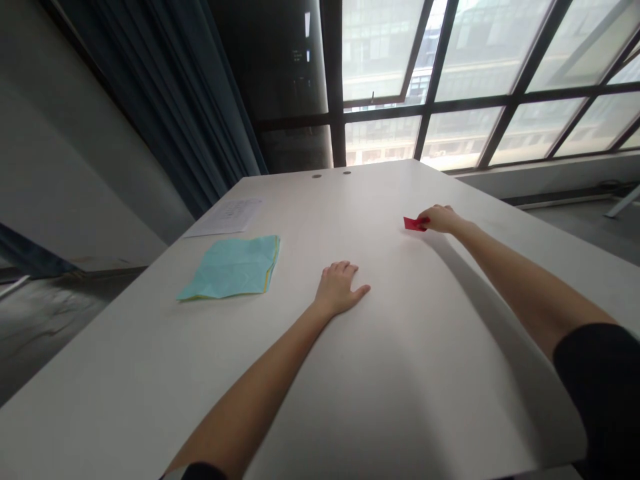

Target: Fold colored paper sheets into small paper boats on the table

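My left hand (338,288) lies palm down on the white table (320,380), its thumb apart from the fingers and nothing in it. Farther off to the right, my right hand (440,219) pinches a small flat red piece (413,224), perhaps paper or card, at or just above the tabletop. My fingers cover its right end. To the left of my left hand rests a creased light-blue sheet (235,267), with yellow showing along its edge.
A white sheet with faint markings (227,217) lies near the table's left edge. Two dark round fittings (317,177) sit at the far end. Beyond the table are a blue curtain (165,87) and windows (465,120).
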A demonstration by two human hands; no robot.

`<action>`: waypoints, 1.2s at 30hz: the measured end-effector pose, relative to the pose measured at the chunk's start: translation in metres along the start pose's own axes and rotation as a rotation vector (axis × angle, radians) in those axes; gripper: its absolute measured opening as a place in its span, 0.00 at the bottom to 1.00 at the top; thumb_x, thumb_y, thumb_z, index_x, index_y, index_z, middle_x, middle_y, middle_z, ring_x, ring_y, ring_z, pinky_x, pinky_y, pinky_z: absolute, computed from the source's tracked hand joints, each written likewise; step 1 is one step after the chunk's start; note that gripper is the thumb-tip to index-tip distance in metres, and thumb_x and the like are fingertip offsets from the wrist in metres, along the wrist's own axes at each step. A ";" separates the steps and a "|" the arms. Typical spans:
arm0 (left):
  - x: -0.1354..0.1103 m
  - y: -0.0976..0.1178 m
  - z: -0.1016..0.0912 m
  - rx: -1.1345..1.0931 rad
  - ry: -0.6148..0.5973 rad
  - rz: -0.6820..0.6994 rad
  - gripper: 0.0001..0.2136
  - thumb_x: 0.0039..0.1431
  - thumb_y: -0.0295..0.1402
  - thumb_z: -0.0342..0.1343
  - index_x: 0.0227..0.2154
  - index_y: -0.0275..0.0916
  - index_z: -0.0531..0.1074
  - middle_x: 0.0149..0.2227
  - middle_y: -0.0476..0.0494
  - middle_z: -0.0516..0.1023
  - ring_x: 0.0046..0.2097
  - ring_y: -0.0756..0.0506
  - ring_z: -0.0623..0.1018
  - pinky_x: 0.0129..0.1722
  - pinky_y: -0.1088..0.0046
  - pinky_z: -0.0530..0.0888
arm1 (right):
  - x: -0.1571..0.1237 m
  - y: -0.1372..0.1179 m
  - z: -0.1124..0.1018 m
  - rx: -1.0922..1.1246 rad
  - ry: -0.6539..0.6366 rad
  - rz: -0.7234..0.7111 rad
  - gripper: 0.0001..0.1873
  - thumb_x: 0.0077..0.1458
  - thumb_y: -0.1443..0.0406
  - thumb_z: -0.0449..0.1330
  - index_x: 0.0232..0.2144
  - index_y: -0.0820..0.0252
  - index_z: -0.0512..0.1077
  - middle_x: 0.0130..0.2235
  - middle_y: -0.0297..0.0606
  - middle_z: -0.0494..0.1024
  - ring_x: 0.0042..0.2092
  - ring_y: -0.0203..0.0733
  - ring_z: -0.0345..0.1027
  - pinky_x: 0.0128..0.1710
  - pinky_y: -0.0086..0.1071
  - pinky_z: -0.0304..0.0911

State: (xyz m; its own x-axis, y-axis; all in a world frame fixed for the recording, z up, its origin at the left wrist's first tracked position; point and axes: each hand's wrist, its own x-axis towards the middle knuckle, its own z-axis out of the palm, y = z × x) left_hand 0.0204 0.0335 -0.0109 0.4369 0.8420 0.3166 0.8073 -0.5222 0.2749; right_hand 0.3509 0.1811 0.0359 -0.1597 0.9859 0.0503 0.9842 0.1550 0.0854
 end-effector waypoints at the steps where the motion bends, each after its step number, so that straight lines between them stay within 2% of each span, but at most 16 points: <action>1: 0.000 0.000 0.000 0.002 0.004 0.004 0.23 0.51 0.48 0.50 0.46 0.39 0.66 0.50 0.36 0.68 0.52 0.37 0.65 0.50 0.57 0.60 | 0.003 0.003 0.004 -0.001 0.006 0.012 0.14 0.48 0.62 0.54 0.37 0.52 0.74 0.39 0.40 0.76 0.46 0.50 0.60 0.42 0.41 0.50; 5: 0.001 -0.001 0.002 0.029 0.007 0.015 0.23 0.52 0.48 0.49 0.46 0.39 0.66 0.50 0.36 0.68 0.52 0.37 0.65 0.50 0.57 0.61 | 0.009 0.008 0.017 -0.007 -0.046 0.008 0.13 0.48 0.64 0.54 0.37 0.53 0.74 0.41 0.41 0.75 0.46 0.50 0.60 0.42 0.43 0.49; 9: 0.001 0.001 0.001 0.032 0.004 0.015 0.22 0.52 0.48 0.49 0.46 0.40 0.66 0.49 0.37 0.68 0.52 0.37 0.65 0.50 0.58 0.61 | 0.010 0.009 0.021 -0.030 -0.098 -0.015 0.15 0.47 0.65 0.54 0.38 0.54 0.73 0.41 0.43 0.74 0.46 0.51 0.61 0.41 0.43 0.50; 12: 0.001 0.002 0.001 0.046 -0.002 0.011 0.22 0.52 0.48 0.49 0.45 0.41 0.66 0.49 0.37 0.68 0.52 0.37 0.65 0.50 0.58 0.61 | 0.012 0.007 0.017 -0.082 -0.121 -0.041 0.15 0.48 0.65 0.53 0.38 0.55 0.73 0.40 0.44 0.74 0.45 0.50 0.61 0.41 0.43 0.51; 19: 0.000 0.001 -0.001 0.096 -0.026 0.008 0.23 0.53 0.49 0.47 0.46 0.40 0.65 0.50 0.38 0.67 0.51 0.38 0.65 0.50 0.59 0.61 | 0.021 -0.003 0.007 -0.141 -0.154 -0.081 0.10 0.44 0.66 0.56 0.31 0.58 0.74 0.34 0.45 0.75 0.41 0.48 0.63 0.40 0.41 0.52; 26: -0.001 0.000 -0.003 0.147 -0.058 -0.001 0.23 0.54 0.51 0.45 0.47 0.41 0.64 0.51 0.41 0.66 0.51 0.40 0.64 0.50 0.62 0.61 | 0.024 0.005 0.001 -0.089 -0.185 -0.077 0.14 0.41 0.59 0.59 0.35 0.51 0.74 0.39 0.39 0.75 0.43 0.51 0.63 0.42 0.44 0.54; 31: 0.000 -0.002 -0.003 0.156 -0.066 -0.006 0.23 0.54 0.51 0.45 0.47 0.41 0.64 0.50 0.41 0.66 0.51 0.40 0.64 0.50 0.61 0.61 | 0.025 0.011 -0.006 0.003 -0.207 -0.050 0.19 0.39 0.57 0.60 0.38 0.47 0.73 0.42 0.33 0.75 0.44 0.50 0.64 0.42 0.43 0.56; 36: 0.000 -0.003 -0.003 0.157 -0.073 -0.008 0.23 0.54 0.50 0.45 0.47 0.41 0.64 0.51 0.41 0.66 0.51 0.40 0.64 0.50 0.62 0.61 | 0.025 0.009 -0.006 0.004 -0.170 -0.079 0.19 0.40 0.57 0.59 0.38 0.48 0.74 0.42 0.34 0.75 0.44 0.51 0.64 0.44 0.45 0.54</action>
State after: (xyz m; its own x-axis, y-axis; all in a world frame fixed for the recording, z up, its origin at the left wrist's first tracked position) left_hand 0.0168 0.0346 -0.0087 0.4537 0.8564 0.2463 0.8602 -0.4931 0.1299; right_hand 0.3556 0.2069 0.0442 -0.2212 0.9671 -0.1255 0.9695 0.2320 0.0788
